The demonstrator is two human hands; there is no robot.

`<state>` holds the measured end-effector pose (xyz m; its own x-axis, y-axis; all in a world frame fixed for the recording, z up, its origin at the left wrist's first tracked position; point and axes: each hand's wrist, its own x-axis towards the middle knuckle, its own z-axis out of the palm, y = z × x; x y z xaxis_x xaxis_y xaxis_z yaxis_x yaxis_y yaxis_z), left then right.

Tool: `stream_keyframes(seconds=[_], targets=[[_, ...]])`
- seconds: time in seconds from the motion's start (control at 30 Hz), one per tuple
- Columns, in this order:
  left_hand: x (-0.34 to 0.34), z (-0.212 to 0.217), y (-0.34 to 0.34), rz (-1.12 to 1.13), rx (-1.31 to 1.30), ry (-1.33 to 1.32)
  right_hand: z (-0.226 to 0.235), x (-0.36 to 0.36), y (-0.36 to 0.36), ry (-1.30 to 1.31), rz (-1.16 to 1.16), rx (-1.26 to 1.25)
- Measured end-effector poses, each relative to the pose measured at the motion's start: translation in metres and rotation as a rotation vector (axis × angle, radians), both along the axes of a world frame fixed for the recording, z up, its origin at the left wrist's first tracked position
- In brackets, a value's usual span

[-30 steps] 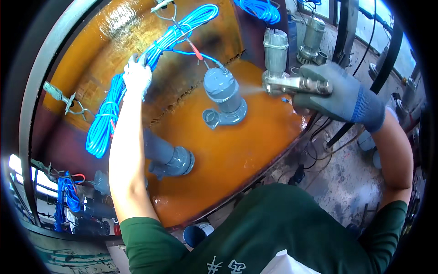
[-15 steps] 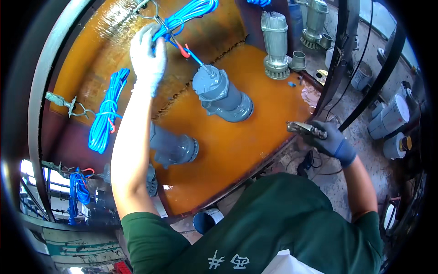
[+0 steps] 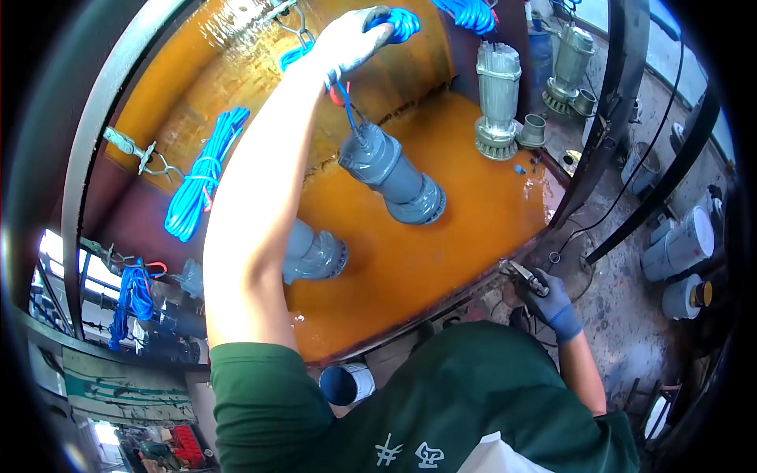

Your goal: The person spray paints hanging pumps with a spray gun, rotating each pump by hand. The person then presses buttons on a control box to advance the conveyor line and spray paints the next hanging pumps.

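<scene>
A grey-painted submersible pump (image 3: pixel 402 181) hangs by its blue cable over an orange-brown wet basin (image 3: pixel 441 268). My left hand (image 3: pixel 352 43), in a pale glove, reaches up and grips the bundled cable coil (image 3: pixel 400 27) above that pump; the glove hides part of the coil. Low on the right, beside the basin's front edge, my right hand (image 3: pixel 546 301) in a grey glove is closed on a metal spray gun (image 3: pixel 523 276), its nozzle end toward the basin. Another grey pump (image 3: pixel 315 254) hangs nearer, partly behind my left forearm.
A second blue cable coil (image 3: pixel 206 177) hangs from a hook at the left. Unpainted silvery pumps (image 3: pixel 498 98) hang at the back right. Dark metal posts (image 3: pixel 603 118) rise at the right, with white buckets (image 3: pixel 684 236) beyond. An open can (image 3: pixel 347 384) stands below the basin's front edge.
My left hand has moved right and farther up along the blue coil. The spray gun in my right hand has come lower. The view has shifted slightly.
</scene>
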<state>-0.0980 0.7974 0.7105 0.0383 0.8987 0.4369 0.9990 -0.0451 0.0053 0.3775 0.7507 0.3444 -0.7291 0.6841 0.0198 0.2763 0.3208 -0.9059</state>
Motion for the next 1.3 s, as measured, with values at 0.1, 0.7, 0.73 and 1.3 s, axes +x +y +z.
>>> stream_keyframes(seconds=[0.1, 0.7, 0.73, 1.3], targets=[[-0.002, 0.013, -0.007, -0.240, -0.246, -0.490, 0.051, -0.006, 0.010, 0.086, 0.005, 0.037], [0.040, 0.039, -0.072, 0.089, -0.190, -0.181, 0.189, -0.062, 0.010, 0.158, 0.566, 0.291], [0.038, 0.040, -0.081, 0.102, -0.185, -0.178, 0.193, -0.064, 0.017, 0.156, 0.573, 0.278], [-0.012, 0.022, -0.146, -0.093, -0.092, -0.699, 0.318, -0.108, 0.080, 0.184, 0.388, 0.642]])
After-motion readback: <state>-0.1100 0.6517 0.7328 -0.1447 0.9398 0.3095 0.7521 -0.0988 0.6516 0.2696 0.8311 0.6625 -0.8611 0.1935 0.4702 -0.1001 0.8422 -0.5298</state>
